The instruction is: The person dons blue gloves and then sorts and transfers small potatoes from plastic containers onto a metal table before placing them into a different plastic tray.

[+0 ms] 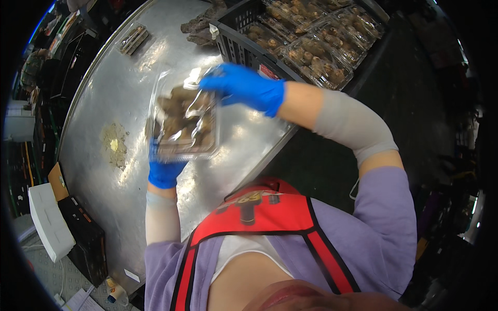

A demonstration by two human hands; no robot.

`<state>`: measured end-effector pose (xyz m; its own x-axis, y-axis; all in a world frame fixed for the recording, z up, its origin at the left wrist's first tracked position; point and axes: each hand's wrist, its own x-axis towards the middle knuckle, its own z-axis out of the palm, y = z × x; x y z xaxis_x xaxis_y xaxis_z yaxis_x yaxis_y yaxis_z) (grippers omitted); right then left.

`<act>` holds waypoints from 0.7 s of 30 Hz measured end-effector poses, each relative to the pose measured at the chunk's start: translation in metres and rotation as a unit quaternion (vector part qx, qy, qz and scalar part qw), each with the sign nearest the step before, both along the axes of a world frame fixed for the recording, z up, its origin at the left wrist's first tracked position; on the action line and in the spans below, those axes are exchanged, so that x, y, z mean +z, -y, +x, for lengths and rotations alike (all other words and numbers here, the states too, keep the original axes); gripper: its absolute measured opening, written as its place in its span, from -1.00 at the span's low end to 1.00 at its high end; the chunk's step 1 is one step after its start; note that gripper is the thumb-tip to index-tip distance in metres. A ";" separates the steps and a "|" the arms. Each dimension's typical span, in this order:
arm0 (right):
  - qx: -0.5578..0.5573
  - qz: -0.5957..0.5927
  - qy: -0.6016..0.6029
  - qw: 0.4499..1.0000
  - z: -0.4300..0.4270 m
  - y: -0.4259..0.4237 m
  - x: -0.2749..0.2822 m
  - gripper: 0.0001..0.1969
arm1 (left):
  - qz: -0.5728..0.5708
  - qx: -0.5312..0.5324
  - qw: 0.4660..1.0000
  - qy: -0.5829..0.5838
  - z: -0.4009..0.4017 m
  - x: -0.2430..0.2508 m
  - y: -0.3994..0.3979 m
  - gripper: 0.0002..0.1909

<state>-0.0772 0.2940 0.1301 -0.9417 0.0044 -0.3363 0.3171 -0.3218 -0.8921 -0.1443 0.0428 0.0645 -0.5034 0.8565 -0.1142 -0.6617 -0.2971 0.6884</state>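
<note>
A clear plastic clamshell box (184, 120) with brown, lumpy produce inside is held up over the metal table; it is blurred by motion. My left hand (165, 169), in a blue glove, supports the box from below at its near left corner, its fingers partly hidden by the box. My right hand (243, 87), also blue-gloved, has its fingers on the far right corner of the box. The lid appears to lie over the contents; whether it is fastened I cannot tell.
The metal table (93, 105) bears a small clamshell box (133, 39), a dark crumpled cloth (202, 25) and a yellowish smear (114, 145). A black crate (249, 50) at the far right holds several filled clamshell boxes (317, 60). A white box (50, 221) stands beyond the left edge.
</note>
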 end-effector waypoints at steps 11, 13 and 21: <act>0.162 0.131 -0.022 0.978 -0.027 0.165 -0.122 -0.14 | -0.048 0.194 0.966 0.163 0.051 -0.207 0.238 -0.53; 0.237 0.220 -0.168 0.931 0.001 0.145 -0.070 -0.27 | -0.071 0.250 0.959 0.117 0.070 -0.209 0.247 -0.54; -0.258 0.703 -0.022 0.662 0.139 -0.207 -0.001 -0.55 | 0.019 0.383 0.902 0.198 0.062 -0.219 0.248 -0.56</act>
<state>0.0618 0.5006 0.1290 -0.7014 0.6090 0.3704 0.4524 0.7819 -0.4289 -0.0828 -0.2053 -0.1547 -0.8753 0.2827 -0.3924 -0.4445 -0.7900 0.4223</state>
